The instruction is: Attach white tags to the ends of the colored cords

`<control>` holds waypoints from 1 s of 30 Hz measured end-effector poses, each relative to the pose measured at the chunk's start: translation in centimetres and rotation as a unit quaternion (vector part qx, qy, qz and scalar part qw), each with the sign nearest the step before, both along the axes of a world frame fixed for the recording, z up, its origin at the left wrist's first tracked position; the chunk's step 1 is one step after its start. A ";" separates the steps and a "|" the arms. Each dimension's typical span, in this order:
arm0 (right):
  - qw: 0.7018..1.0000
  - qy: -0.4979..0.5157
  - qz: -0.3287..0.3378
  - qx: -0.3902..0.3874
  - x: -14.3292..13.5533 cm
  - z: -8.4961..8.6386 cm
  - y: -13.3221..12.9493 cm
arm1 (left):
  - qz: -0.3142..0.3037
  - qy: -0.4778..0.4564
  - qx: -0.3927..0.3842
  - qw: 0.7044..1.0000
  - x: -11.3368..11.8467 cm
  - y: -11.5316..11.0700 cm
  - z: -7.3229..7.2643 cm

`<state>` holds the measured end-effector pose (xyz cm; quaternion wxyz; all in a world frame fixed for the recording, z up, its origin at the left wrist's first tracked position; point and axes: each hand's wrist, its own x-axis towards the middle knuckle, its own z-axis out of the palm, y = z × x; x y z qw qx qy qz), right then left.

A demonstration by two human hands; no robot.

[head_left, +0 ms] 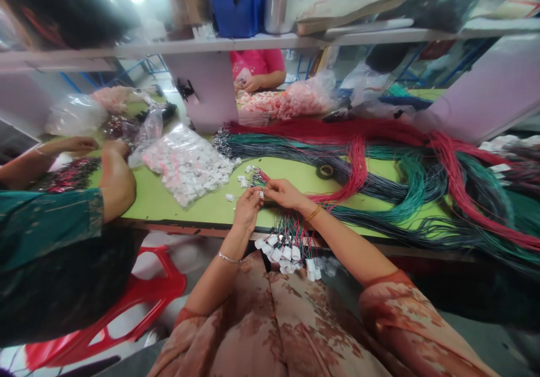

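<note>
WHITE CONNECTOR (261, 194) AT YOUR FINGERTIPS, NR BENCH FRONT

You're working just inside the front edge of the green tabletop (200, 205); your forearms cross that edge. Green surface shows L of your left hand (248, 207), & more btwn the clear plastic bag (179, 138) & the wire bundles. Co-worker's arm (118, 180) is well apart, far L. Shelf (287, 41) runs across above the far side.

Bag's thin, shiny, crinkled, w/ small white pcs inside. Red wires (329, 132), green wires (411, 174) & dark wires (291, 159) lie in long, thin, bendy hanks, looping to your R. Black tape roll (335, 173) is a flat ring nr them. Wired white connectors (287, 253), blocky & smooth, hang in a cluster below the edge, in front of your torso.

Your L thumb & finger pinch the connector. Your right hand (287, 193) is just beside it, fingers curled in; can't tell what they grip. Short wires w/ metal tips (259, 175) stick up just beyond both hands.
</note>
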<state>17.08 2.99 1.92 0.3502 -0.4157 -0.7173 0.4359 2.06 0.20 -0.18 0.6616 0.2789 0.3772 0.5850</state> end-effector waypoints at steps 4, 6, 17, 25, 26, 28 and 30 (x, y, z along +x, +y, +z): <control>0.997 -0.034 0.004 0.071 -0.1 -0.2 0.0 | 0.019 0.044 0.005 0.999 -0.3 0.0 0.2; 0.996 -0.043 0.018 0.081 0.0 -0.1 0.1 | 0.021 0.049 0.002 0.999 -0.5 0.0 0.3; 0.969 -0.174 -0.036 0.172 -0.8 1.0 -0.7 | 0.040 0.124 0.044 0.991 -0.1 -0.3 1.2; 0.976 -0.139 0.004 0.168 1.1 2.5 0.0 | 0.007 0.084 0.011 0.996 -0.7 0.5 2.3; 0.977 -0.134 0.012 0.164 1.5 2.4 0.0 | -0.011 0.077 -0.004 0.997 -0.9 0.6 2.4; 0.975 -0.146 0.031 0.163 2.1 1.9 -0.1 | -0.035 0.070 -0.019 0.997 -1.2 0.7 2.7; 0.966 -0.184 0.043 0.177 2.5 1.2 -0.4 | -0.042 0.076 -0.011 0.996 -1.4 0.8 2.8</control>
